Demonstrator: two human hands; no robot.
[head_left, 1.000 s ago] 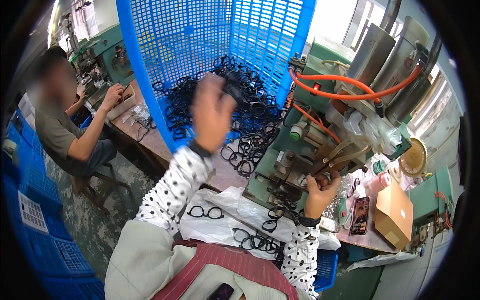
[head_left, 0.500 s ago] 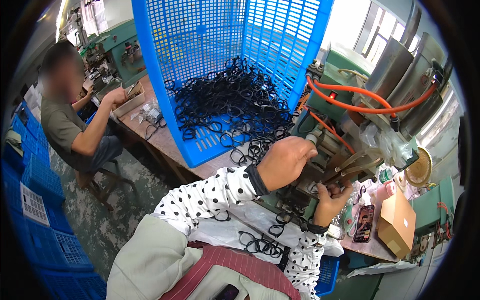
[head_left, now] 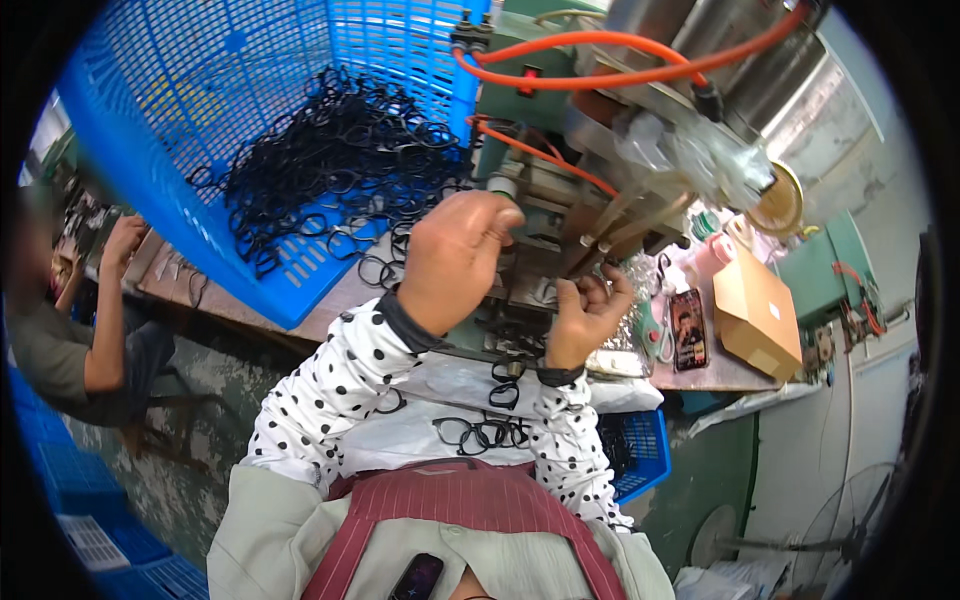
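My left hand (head_left: 455, 262) is closed in a fist at the left side of a green bench machine (head_left: 540, 245), beside a pale knob (head_left: 503, 186). What its fingers hold, if anything, is hidden. Lower and to the right, my right hand (head_left: 588, 318) has its fingers curled in toward the thumb at the machine's metal fixture; anything between them is too small to make out. Black eyeglass frames (head_left: 335, 165) lie heaped in a large blue plastic crate (head_left: 190, 245) at the left. Several more black eyeglass frames (head_left: 480, 433) rest on white plastic sheeting before my lap.
Orange hoses (head_left: 600, 42) arch over the machine. On the bench at right are a phone (head_left: 688, 330), an open cardboard box (head_left: 757, 315) and a pink roll (head_left: 713, 254). A smaller blue basket (head_left: 645, 455) stands below my right forearm. A co-worker (head_left: 80, 340) sits at far left.
The view has swung to the right, so crate, machine and both hands appear farther left. Both hands stay in about the same place at the machine.
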